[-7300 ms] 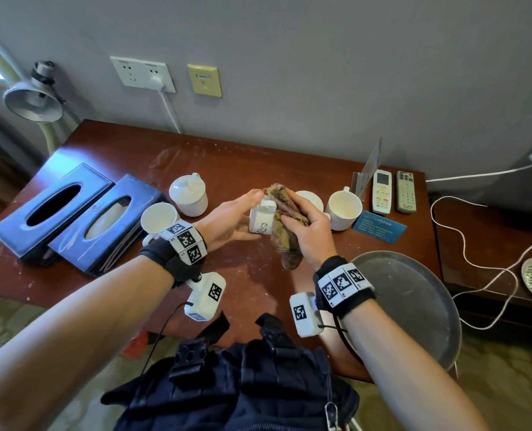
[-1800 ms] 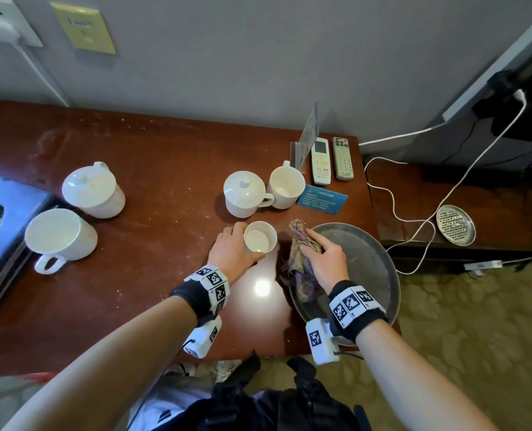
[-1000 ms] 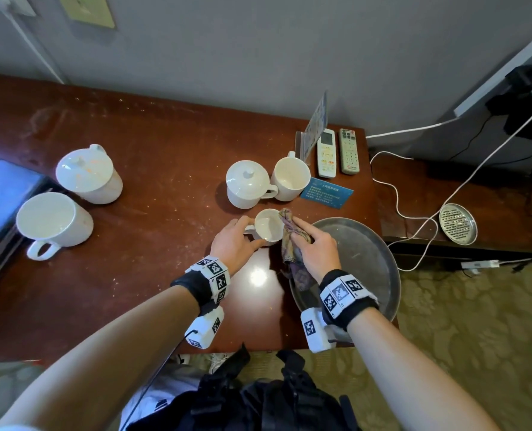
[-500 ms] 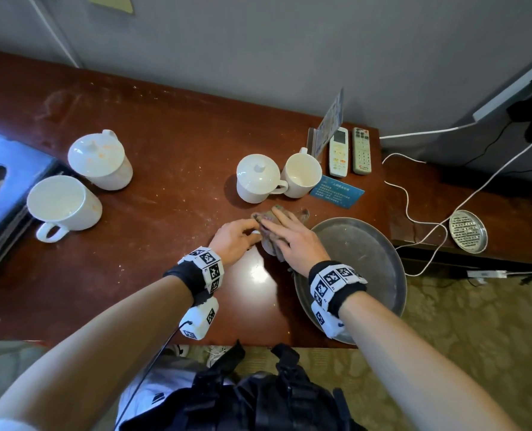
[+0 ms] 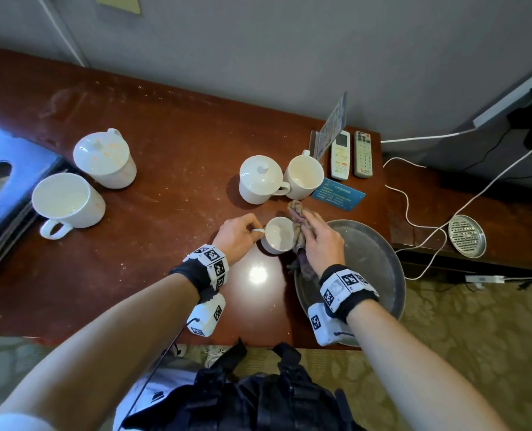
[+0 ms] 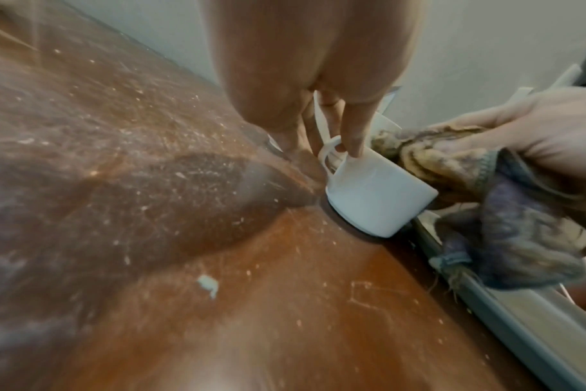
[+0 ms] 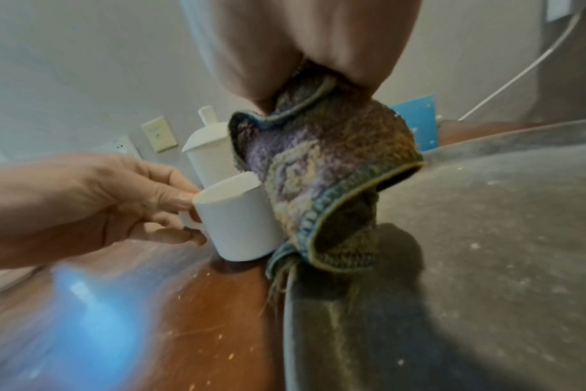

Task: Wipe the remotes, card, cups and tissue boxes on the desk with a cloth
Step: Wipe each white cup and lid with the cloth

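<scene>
A small white cup stands upright on the brown desk by the tray's left rim. My left hand pinches its handle. My right hand grips a purple-brown cloth and presses it against the cup's right side. Behind stand a lidded cup and an open cup. Two remotes lie near the wall, with a blue card in front.
A round grey metal tray overhangs the desk's front right. Another lidded cup and a mug stand at the left beside blue tissue boxes. A clear sign stand is by the remotes. White cables trail right.
My right hand has pulled the cloth off the top of the small cup and now holds it against the cup's right side. My left hand went from steadying the cup to pinching its handle.
</scene>
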